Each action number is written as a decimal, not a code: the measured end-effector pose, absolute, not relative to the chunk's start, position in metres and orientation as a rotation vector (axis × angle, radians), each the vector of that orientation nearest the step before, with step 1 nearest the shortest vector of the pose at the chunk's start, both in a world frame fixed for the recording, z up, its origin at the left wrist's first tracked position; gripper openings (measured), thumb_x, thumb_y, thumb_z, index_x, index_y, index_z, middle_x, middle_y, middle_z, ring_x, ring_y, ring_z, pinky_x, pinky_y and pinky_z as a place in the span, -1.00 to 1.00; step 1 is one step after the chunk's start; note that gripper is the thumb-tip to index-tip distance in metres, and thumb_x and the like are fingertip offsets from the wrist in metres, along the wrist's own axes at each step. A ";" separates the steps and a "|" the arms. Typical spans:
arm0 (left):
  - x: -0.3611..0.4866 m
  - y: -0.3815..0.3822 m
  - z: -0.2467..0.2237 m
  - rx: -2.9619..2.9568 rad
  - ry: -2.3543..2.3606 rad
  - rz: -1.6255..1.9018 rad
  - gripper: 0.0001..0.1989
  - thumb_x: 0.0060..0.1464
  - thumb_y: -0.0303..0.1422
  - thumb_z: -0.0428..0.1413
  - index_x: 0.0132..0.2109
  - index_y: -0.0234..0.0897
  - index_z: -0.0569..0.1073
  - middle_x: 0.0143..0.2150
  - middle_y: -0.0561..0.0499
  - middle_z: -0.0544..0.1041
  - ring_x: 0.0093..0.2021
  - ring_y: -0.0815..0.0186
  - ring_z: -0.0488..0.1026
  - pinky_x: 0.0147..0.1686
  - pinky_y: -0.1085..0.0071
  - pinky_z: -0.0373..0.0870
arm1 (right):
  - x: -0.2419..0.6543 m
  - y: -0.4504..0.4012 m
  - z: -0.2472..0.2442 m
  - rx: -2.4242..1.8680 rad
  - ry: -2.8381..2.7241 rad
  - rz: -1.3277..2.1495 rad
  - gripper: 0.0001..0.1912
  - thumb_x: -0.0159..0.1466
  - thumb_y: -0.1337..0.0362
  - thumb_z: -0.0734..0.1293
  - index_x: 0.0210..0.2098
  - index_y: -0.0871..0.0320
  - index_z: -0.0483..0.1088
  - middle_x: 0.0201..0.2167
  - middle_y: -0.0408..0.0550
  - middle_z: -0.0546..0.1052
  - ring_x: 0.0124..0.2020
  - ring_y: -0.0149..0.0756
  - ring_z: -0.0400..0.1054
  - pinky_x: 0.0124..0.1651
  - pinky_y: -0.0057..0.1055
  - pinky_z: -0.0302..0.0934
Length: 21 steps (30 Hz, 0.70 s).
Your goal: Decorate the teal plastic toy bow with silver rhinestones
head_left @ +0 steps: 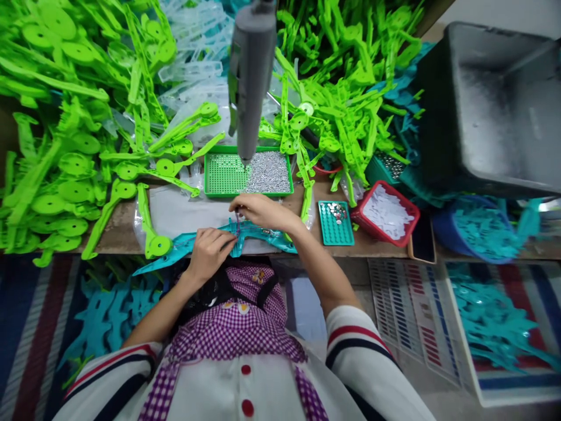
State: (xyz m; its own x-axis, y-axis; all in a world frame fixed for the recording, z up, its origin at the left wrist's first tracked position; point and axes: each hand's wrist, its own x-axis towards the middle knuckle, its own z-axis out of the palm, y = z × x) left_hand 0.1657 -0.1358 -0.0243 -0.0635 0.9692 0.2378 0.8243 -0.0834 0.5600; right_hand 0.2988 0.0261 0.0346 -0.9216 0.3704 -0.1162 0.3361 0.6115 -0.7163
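At the near edge of the table [123, 234], a teal part [258, 233] lying flat, long axis left to right. Left hand [209, 250] clamped on its left half, right hand [258, 210] pinching down at its middle, fingertips close together, almost meeting the left. Directly beyond, a green tray [221, 174] of small screws under a hanging grey driver [250, 76]. Item in the right pinch too small to make out; part's middle hidden under both hands.

This is a small assembly workshop: heaps of green plastic parts [65, 146] cover the worktop [123, 231], a hanging electric screwdriver [249, 76] is above a tray of screws [249, 172].
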 end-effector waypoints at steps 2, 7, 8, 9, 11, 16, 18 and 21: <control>0.167 -0.139 -0.024 1.963 1.964 0.876 -0.80 0.25 -0.29 0.06 -0.27 -0.17 0.57 -0.30 -0.01 0.62 -0.23 0.23 0.50 -0.15 0.21 0.27 | 0.281 0.035 0.032 -0.500 -2.823 1.442 -0.71 0.24 0.54 0.16 -0.15 0.21 0.43 -0.25 -0.06 0.55 -0.35 -0.43 0.41 -0.20 -0.43 0.29; 0.172 -0.145 -0.028 2.023 1.969 0.895 -0.80 0.25 -0.29 0.07 -0.27 -0.16 0.57 -0.28 -0.03 0.61 -0.23 0.23 0.48 -0.18 0.23 0.29 | 0.246 0.042 0.023 -0.207 -3.036 1.554 -0.71 0.17 0.57 0.23 -0.22 0.23 0.50 -0.30 -0.09 0.60 -0.37 -0.47 0.41 -0.25 -0.51 0.25; 0.173 -0.145 -0.029 2.035 1.982 0.894 -0.81 0.24 -0.29 0.07 -0.26 -0.15 0.57 -0.25 -0.05 0.61 -0.21 0.22 0.48 -0.17 0.22 0.30 | 0.241 0.041 0.022 -0.157 -3.090 1.492 -0.71 0.15 0.58 0.24 -0.25 0.22 0.52 -0.30 -0.10 0.61 -0.35 -0.46 0.41 -0.23 -0.50 0.24; 0.173 -0.145 -0.031 2.047 1.994 0.894 -0.82 0.23 -0.29 0.08 -0.25 -0.15 0.58 -0.22 -0.07 0.60 -0.18 0.20 0.48 -0.16 0.21 0.31 | 0.237 0.040 0.020 -0.113 -3.138 1.434 -0.70 0.14 0.58 0.25 -0.27 0.21 0.54 -0.31 -0.10 0.62 -0.34 -0.44 0.41 -0.22 -0.50 0.24; 0.173 -0.144 -0.031 2.082 1.994 0.893 -0.83 0.22 -0.30 0.09 -0.25 -0.14 0.58 -0.15 -0.09 0.59 -0.13 0.18 0.48 -0.11 0.18 0.32 | 0.231 0.037 0.019 -0.035 -3.204 1.355 -0.69 0.13 0.59 0.25 -0.29 0.20 0.57 -0.31 -0.08 0.63 -0.34 -0.42 0.40 -0.22 -0.48 0.23; 0.170 -0.138 -0.024 2.233 1.791 0.871 -0.81 0.24 -0.37 0.04 -0.24 -0.15 0.56 -0.05 -0.10 0.59 -0.01 0.18 0.49 0.01 0.17 0.32 | 0.232 0.035 0.023 0.036 -3.166 1.343 -0.68 0.12 0.59 0.28 -0.28 0.20 0.59 -0.27 -0.04 0.64 -0.32 -0.40 0.43 -0.22 -0.48 0.26; 0.170 -0.137 -0.019 2.247 1.746 0.847 -0.80 0.26 -0.38 0.01 -0.21 -0.17 0.55 -0.06 -0.10 0.59 -0.04 0.20 0.51 0.02 0.19 0.33 | 0.241 0.035 0.026 -0.014 -3.059 1.420 -0.71 0.19 0.53 0.27 -0.20 0.21 0.58 -0.25 -0.02 0.64 -0.28 -0.38 0.46 -0.18 -0.47 0.29; 0.170 -0.134 -0.012 2.163 1.759 0.856 -0.78 0.28 -0.37 -0.02 -0.18 -0.18 0.53 -0.08 -0.10 0.60 -0.12 0.23 0.54 -0.04 0.23 0.38 | 0.267 0.029 0.029 -0.309 -2.744 1.400 -0.72 0.28 0.43 0.24 -0.10 0.17 0.53 -0.14 0.00 0.62 -0.14 -0.36 0.47 -0.06 -0.41 0.32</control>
State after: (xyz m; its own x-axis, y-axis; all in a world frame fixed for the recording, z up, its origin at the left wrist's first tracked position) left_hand 0.1697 -0.1335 -0.0120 0.1119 0.9489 0.2951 0.8179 -0.2566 0.5149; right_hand 0.2673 0.0287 0.0294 -0.9791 0.1972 -0.0499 0.1562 0.5714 -0.8057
